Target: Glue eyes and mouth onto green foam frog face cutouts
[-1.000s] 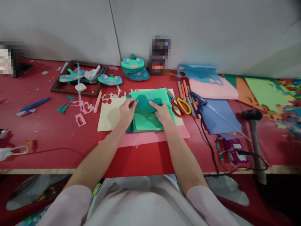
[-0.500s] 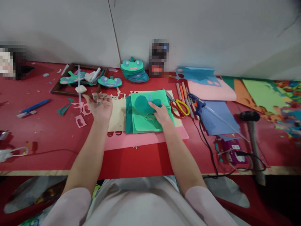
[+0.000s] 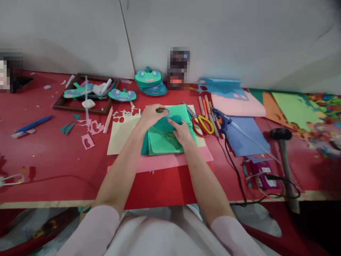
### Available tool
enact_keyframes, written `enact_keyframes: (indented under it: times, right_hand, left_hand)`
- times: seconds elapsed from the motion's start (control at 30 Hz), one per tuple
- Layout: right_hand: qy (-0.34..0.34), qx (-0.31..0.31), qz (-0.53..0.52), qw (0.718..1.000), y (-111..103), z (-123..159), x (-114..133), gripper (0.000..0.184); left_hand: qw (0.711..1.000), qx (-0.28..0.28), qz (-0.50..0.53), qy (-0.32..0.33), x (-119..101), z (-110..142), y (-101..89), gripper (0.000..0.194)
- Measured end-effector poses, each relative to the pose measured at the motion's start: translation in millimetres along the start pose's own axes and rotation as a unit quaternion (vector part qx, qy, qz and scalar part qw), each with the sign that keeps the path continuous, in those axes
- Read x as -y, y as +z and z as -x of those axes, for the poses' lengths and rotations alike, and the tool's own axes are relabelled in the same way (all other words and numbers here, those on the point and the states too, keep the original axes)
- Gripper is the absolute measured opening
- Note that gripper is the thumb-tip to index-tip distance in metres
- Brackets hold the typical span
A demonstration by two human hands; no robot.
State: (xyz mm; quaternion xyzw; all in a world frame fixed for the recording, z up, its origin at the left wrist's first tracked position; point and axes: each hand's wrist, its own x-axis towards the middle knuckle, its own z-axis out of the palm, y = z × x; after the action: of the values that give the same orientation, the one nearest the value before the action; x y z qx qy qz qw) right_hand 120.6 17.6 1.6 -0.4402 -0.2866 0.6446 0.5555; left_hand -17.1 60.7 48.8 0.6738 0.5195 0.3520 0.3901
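Observation:
A dark teal felt cut-out (image 3: 163, 125) with rounded lobes lies on a stack of green felt sheets (image 3: 160, 147). My right hand (image 3: 183, 133) holds the cut-out at its right side, thumb and fingers bent on it. My left hand (image 3: 153, 115) reaches over the cut-out's upper left part, fingertips pinched at a small light blue strip (image 3: 168, 114) at its top middle. The fingertips partly hide the strip. Below the cut-out, faint looped lines mark the green sheet. Under the stack lie a cream sheet (image 3: 124, 137) and a pink sheet (image 3: 160, 163).
Scissors (image 3: 203, 125), pens (image 3: 205, 106) and a blue glue gun (image 3: 225, 121) with a cord lie right of the stack. Finished frog-face masks (image 3: 148, 80) are piled behind. A wooden frame (image 3: 82, 106), a mallet (image 3: 282, 134) and a purple power socket (image 3: 263, 174) stand farther out.
My left hand has moved right, from raised and open over the cream sheet to the blue strip, and its fingers have closed. My right hand stays on the teal cut-out.

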Motion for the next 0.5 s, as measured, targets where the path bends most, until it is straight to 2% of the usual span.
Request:
enact_keyframes:
  times: [0.1,0.33,0.5]
  right_hand:
    - [0.007,0.004,-0.002,1.000,0.8,0.4,0.7,0.026]
    - [0.010,-0.004,0.016,1.000,0.9,0.3,0.0,0.027]
    - [0.004,-0.001,0.032,0.999,-3.2,-2.3,-3.2,0.032]
  left_hand:
    - [0.999,0.006,-0.038,-0.006,-1.0,-3.0,-0.2,0.017]
    - [1.000,0.000,0.023,0.014,7.5,-5.9,-1.0,0.017]
    - [1.000,-0.015,0.012,0.013,3.0,-5.9,0.4,0.013]
